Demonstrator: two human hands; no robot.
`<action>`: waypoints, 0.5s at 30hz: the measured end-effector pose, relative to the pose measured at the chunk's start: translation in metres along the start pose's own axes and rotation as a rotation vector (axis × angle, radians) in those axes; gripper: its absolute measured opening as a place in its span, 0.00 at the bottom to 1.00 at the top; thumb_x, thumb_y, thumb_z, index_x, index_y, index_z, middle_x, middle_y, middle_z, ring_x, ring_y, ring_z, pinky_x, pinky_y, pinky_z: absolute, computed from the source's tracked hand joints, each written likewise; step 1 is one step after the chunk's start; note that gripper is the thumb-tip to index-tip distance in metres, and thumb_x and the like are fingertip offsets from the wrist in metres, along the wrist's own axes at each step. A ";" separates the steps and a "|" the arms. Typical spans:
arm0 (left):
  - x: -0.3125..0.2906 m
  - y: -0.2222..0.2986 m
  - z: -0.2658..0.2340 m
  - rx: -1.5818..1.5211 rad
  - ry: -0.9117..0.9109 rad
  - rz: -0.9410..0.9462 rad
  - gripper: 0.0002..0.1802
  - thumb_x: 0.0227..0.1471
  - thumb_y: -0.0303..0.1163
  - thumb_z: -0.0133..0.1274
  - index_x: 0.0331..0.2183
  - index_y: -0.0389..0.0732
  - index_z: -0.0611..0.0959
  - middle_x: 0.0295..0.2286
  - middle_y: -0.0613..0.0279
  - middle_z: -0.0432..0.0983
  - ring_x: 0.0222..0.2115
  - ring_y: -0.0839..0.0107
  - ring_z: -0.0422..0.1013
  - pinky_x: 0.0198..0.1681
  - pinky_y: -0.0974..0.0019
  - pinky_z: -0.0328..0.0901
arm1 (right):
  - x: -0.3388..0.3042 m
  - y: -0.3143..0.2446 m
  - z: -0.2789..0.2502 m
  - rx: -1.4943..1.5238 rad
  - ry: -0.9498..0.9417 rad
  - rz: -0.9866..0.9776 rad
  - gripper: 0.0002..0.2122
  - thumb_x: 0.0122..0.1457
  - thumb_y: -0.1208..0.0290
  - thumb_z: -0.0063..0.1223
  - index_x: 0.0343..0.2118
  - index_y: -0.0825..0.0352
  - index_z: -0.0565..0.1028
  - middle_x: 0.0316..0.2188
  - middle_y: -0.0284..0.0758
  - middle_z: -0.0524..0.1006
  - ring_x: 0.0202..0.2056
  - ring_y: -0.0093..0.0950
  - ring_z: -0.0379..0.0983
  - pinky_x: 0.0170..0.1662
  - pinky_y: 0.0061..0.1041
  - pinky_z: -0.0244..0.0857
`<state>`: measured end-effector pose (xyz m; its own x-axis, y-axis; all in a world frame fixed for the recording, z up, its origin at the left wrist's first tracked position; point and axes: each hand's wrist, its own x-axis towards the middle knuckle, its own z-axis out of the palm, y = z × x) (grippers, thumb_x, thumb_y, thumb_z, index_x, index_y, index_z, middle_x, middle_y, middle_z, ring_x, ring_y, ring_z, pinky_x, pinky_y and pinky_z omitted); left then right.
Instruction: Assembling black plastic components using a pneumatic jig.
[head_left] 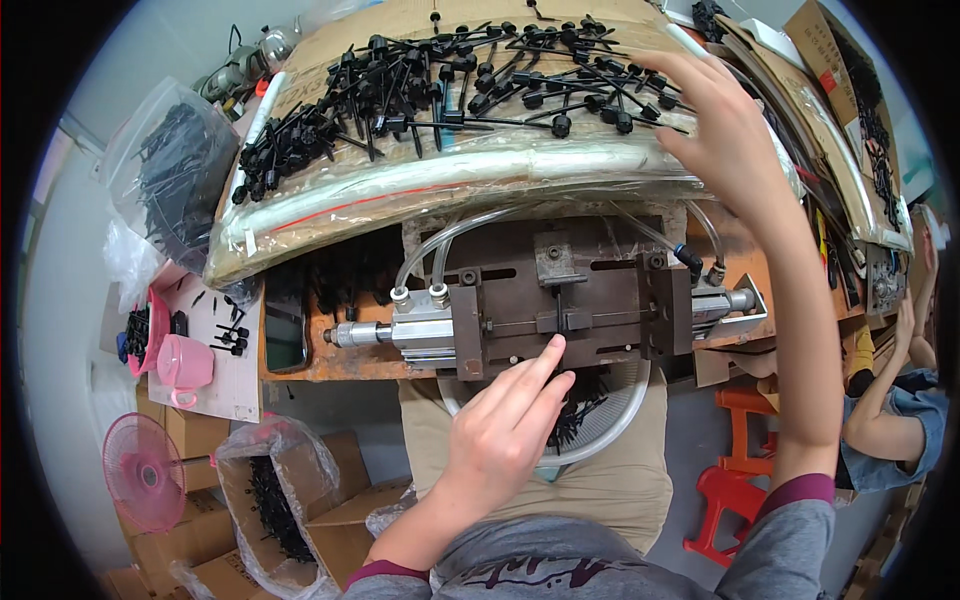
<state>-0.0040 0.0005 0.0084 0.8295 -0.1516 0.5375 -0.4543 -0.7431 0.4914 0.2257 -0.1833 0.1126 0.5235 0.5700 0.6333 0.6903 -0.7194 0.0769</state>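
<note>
Having our left hand (497, 432) by the clamp (576, 320), we could get pinched if it closes, both grips apart, our right hand (728, 130) near the parts (376, 85).

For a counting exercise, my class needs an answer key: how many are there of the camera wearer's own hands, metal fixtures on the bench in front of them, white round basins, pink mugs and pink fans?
Left hand and right hand: 2
Metal fixture: 1
White round basin: 1
Pink mug: 1
Pink fan: 1
Total: 6
</note>
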 end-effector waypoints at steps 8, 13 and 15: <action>0.003 -0.004 0.015 0.161 -0.031 0.035 0.15 0.37 0.24 0.63 0.33 0.36 0.82 0.47 0.53 0.76 0.31 0.66 0.77 0.35 0.67 0.71 | 0.072 -0.004 0.031 -0.104 -0.675 0.074 0.42 0.38 0.88 0.56 0.62 0.56 0.59 0.49 0.45 0.72 0.54 0.40 0.67 0.56 0.35 0.65; 0.008 -0.007 0.017 0.175 -0.075 0.034 0.14 0.36 0.24 0.63 0.32 0.37 0.83 0.47 0.53 0.76 0.24 0.68 0.75 0.30 0.69 0.69 | 0.080 0.007 0.051 -0.128 -0.570 -0.095 0.32 0.40 0.84 0.60 0.54 0.62 0.68 0.47 0.39 0.75 0.51 0.40 0.70 0.54 0.36 0.65; 0.007 -0.005 0.016 0.192 -0.089 0.011 0.14 0.35 0.24 0.64 0.32 0.37 0.83 0.47 0.54 0.77 0.22 0.69 0.75 0.29 0.70 0.69 | 0.081 0.004 0.049 -0.158 -0.625 -0.080 0.28 0.40 0.83 0.62 0.49 0.64 0.72 0.45 0.38 0.76 0.50 0.39 0.70 0.54 0.36 0.66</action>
<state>0.0094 -0.0077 -0.0014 0.8544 -0.2109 0.4748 -0.3999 -0.8505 0.3417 0.2948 -0.1204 0.1268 0.6982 0.7136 0.0568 0.6826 -0.6876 0.2476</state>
